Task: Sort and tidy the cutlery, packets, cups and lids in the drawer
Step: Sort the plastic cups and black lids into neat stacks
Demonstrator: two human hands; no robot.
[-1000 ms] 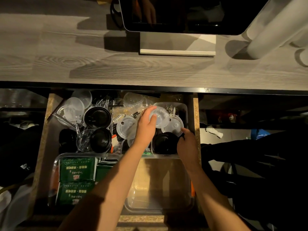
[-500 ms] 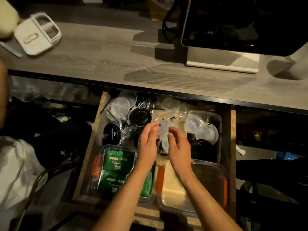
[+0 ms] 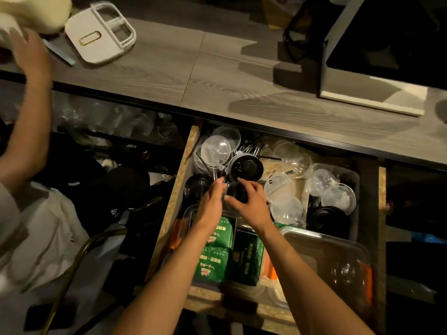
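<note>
Head view, looking down into open chipboard-edged wooden drawer under grey wood-grain worktop.

Left hand and right hand close together over the drawer's left-middle part, fingers curled around a small dark round cup or lid between them; exact grip unclear in the dim light, the item partly hidden by both hands. Just beyond the fingertips: black round plastic lid, tilted. Farther back left: clear round plastic lids, stacked loosely. Dark cutlery handles behind the black lid, blurred.

Right of right hand: two clear domed plastic lids, one nearer than the other. Beyond those, clear rectangular plastic tub with more clear lids above black ones.

Under both wrists: green printed packets standing in a clear plastic box. Near right: clear plastic container with orange clips, beneath right forearm.

On worktop: white handled plastic organiser tray far left, white-based dark screen far right. Another person's hand at left edge, motion-blurred.
</note>
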